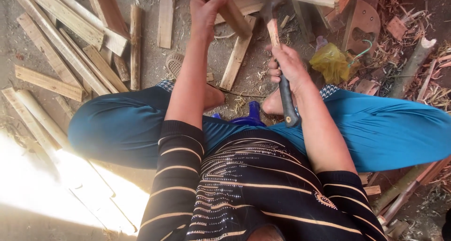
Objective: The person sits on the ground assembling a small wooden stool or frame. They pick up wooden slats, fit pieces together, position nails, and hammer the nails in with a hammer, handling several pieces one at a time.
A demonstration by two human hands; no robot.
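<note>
Black striped sleeves nearest; teal trousers (385, 128) spread wide, person seated low over dirt floor (155, 57). Split wood slats (61, 39) crowd left side; scraps and yellow bag (331, 62) close in right; little open ground between feet. Left hand (204, 10) closed round pale, squared wooden stick (232, 13), held up at top centre. Right hand (286, 67) grips dark-handled chopping knife (281, 57), blade beside stick.

Dirt floor (155, 62), strewn with shavings, is bearing everything around you. Lying on it: split wooden slats (70, 39) fanning out at your left; one short board (237, 57) resting ahead of your knees; a sandal (174, 63) just beside it; a yellow plastic bag (331, 62) sitting at your right; rough branches (413, 67) leaning beyond.
</note>
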